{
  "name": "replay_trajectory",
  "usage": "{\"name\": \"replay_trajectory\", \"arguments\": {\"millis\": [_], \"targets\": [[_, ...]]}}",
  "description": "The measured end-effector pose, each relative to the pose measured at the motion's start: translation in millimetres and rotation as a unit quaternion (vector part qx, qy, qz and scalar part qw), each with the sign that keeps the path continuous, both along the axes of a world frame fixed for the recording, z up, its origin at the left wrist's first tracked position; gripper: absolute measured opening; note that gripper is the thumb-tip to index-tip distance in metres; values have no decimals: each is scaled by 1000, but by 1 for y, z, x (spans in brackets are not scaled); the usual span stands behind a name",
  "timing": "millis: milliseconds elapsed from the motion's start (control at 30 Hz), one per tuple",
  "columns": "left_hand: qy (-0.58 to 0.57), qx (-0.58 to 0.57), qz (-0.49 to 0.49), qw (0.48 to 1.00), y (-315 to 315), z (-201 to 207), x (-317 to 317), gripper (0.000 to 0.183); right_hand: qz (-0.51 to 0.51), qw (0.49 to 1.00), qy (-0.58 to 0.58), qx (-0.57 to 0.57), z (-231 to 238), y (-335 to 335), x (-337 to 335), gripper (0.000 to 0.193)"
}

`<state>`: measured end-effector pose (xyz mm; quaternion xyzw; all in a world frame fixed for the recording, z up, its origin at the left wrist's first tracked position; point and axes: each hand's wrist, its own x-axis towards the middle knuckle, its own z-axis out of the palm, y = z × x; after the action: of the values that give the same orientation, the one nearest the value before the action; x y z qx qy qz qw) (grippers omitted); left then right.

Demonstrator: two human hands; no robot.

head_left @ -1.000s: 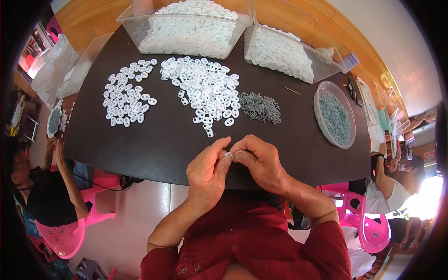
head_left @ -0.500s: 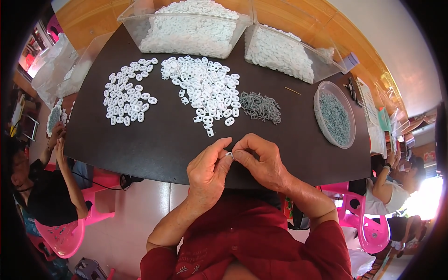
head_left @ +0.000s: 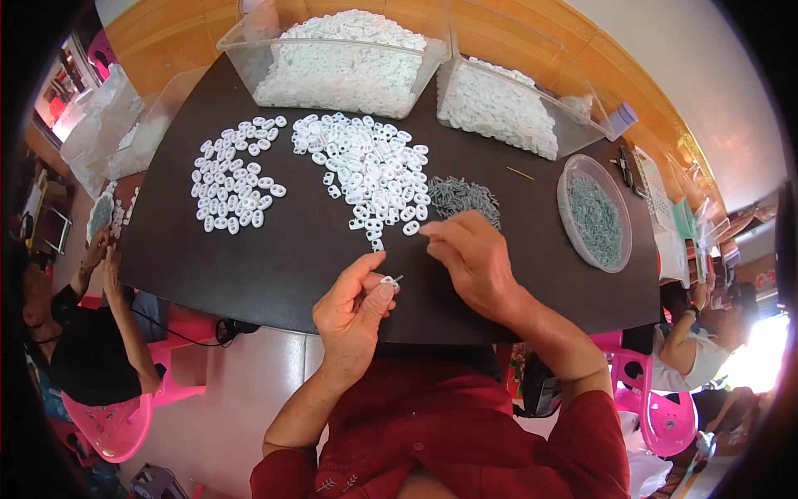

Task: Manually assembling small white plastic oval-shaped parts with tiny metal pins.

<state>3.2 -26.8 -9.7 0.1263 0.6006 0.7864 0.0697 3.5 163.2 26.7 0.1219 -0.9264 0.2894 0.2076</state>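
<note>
My left hand (head_left: pixel 352 305) pinches a small white oval plastic piece (head_left: pixel 387 282) between thumb and fingertips. A grey screw-like pin (head_left: pixel 398 278) sticks out of that piece. My right hand (head_left: pixel 475 264) is apart from it, at the near edge of a heap of grey screw-like pins (head_left: pixel 460 196). Its curled fingers point left, with a small gap at the tips and nothing visible in them. Just beyond the fingertips lies the large heap of white two-hole pieces (head_left: pixel 378 170). A second group of white pieces (head_left: pixel 230 185) is spread on the left.
Two clear bins (head_left: pixel 332 98) (head_left: pixel 499 135) of white pieces stand along the back of the dark table (head_left: pixel 274 287). At right are a round tub (head_left: pixel 565 212) of grey pins, pliers (head_left: pixel 625 173) and a thin yellow stick (head_left: pixel 520 173). People sit at both sides.
My right hand has let go of the white piece and moved right and away, toward the heaps. My left hand has shifted slightly left, still holding the piece, and the grey pin now shows.
</note>
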Motion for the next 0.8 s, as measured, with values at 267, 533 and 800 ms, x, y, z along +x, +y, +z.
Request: {"name": "replay_trajectory", "arguments": {"millis": [267,533,800], "targets": [[-13,23,3,1000,1,-1,3,28,20,983,69,169,-23,5,-27,28],[-30,37,-4,999,0,-1,1,28,47,989,20,137,-19,3,-13,20],[-26,42,3,999,2,1,0,27,65,994,7,86,-15,2,-12,25]]}}
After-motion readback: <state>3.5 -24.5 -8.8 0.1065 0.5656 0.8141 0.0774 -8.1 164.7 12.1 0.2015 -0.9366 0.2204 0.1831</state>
